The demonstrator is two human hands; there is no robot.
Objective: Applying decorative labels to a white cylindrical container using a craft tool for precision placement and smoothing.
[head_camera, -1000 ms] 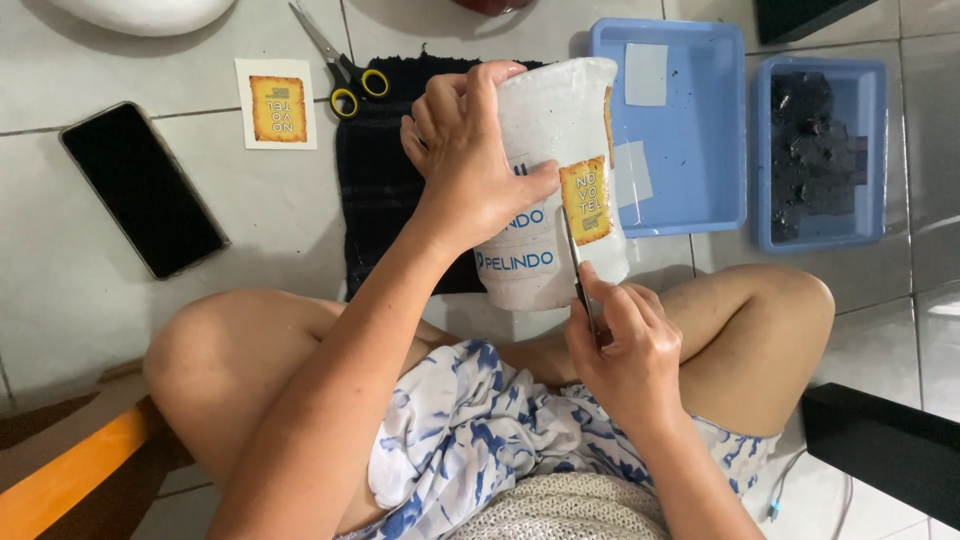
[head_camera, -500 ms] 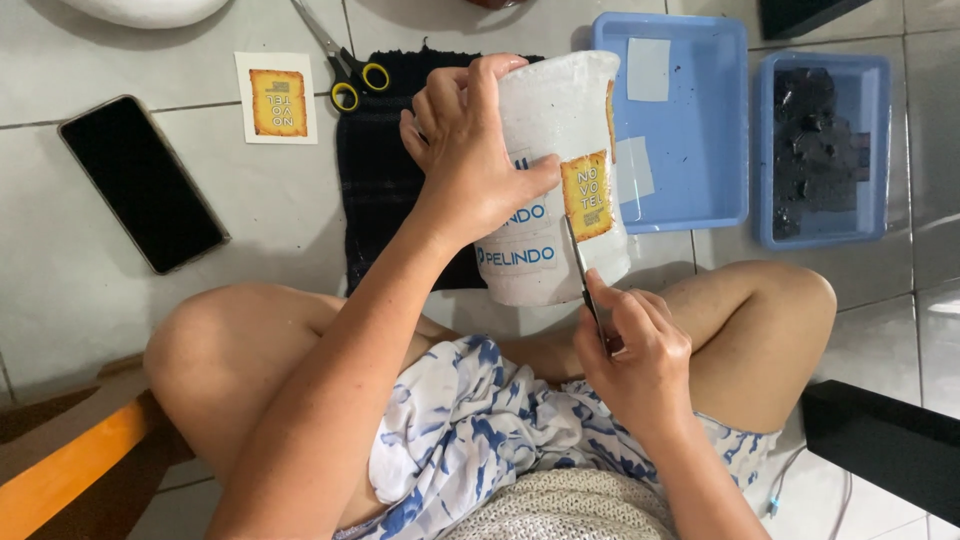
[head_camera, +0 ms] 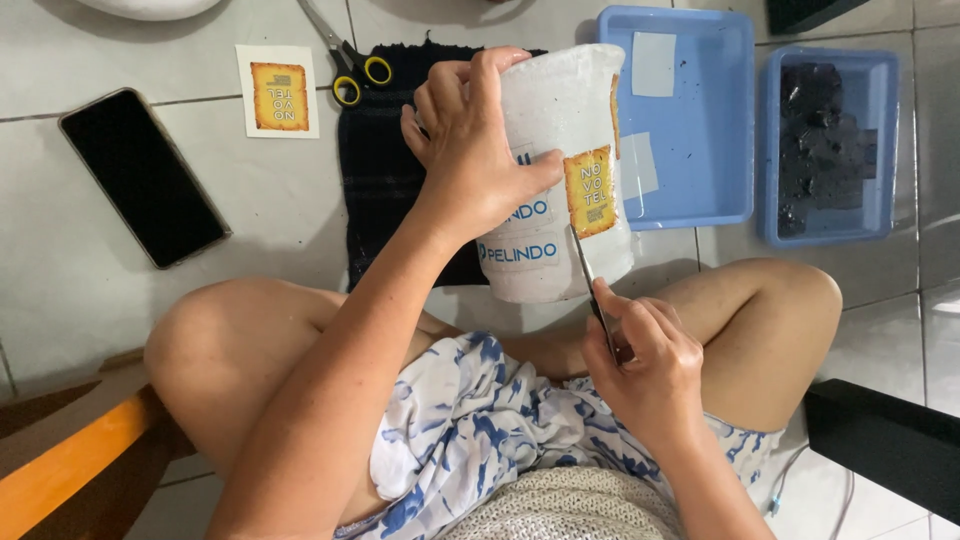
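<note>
My left hand (head_camera: 478,160) grips a frosted white plastic tumbler (head_camera: 560,110), held on its side above a dark cloth (head_camera: 385,180). A small yellow square sticker (head_camera: 589,190) sits on the tumbler's wall. My right hand (head_camera: 648,365) holds a thin dark blade (head_camera: 588,275) whose tip touches the lower edge of that sticker. I sit cross-legged on a tiled floor, my knees below the tumbler.
A black phone (head_camera: 143,175) lies at the left, beside a white card with a yellow square sticker (head_camera: 279,92). Yellow-handled scissors (head_camera: 352,65) rest at the cloth's top. A light blue tray (head_camera: 690,130) holds pale labels; a second blue tray (head_camera: 828,150) holds dark pieces.
My right hand has shifted slightly, keeping the blade at the sticker's lower edge. The tumbler and my left hand have barely moved.
</note>
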